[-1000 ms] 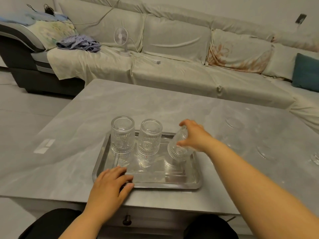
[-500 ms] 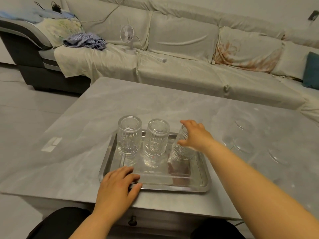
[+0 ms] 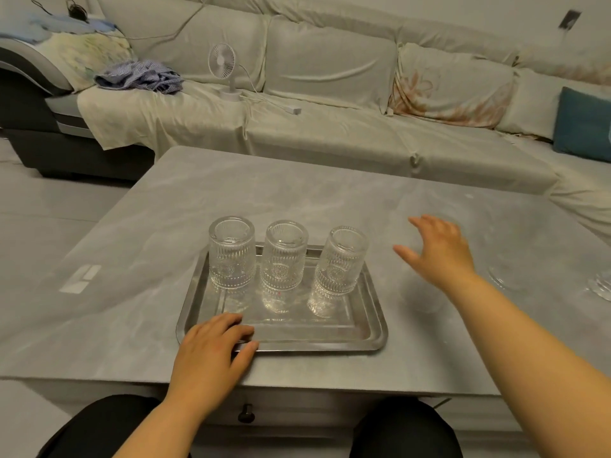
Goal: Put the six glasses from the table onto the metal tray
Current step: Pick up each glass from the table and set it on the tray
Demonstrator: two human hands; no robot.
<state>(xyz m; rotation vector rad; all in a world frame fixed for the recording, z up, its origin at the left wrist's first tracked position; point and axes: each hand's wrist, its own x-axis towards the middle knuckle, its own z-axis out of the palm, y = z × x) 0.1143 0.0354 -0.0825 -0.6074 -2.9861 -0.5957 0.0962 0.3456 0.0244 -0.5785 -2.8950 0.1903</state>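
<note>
Three ribbed clear glasses stand upside down in a row along the far side of the metal tray (image 3: 370, 328): a left glass (image 3: 232, 252), a middle glass (image 3: 283, 256) and a right glass (image 3: 340, 262). My left hand (image 3: 211, 352) lies flat on the tray's near left corner, holding nothing. Spread open over the table, my right hand (image 3: 436, 249) hovers to the right of the tray and clear of the right glass. More clear glasses stand on the table at the right, one (image 3: 506, 276) faint and blurred, another (image 3: 601, 285) cut by the frame edge.
The grey marble table (image 3: 297, 200) stretches beyond the tray. A covered sofa (image 3: 330, 127) runs behind it, carrying a small white fan (image 3: 224, 71), a blue cloth (image 3: 142, 79) and cushions. A drawer knob (image 3: 246, 416) sits below the table's near edge, between my knees.
My right hand has let go of the third glass, which now stands on the tray, and has moved right, away from it, with fingers spread. My left hand stays on the tray.
</note>
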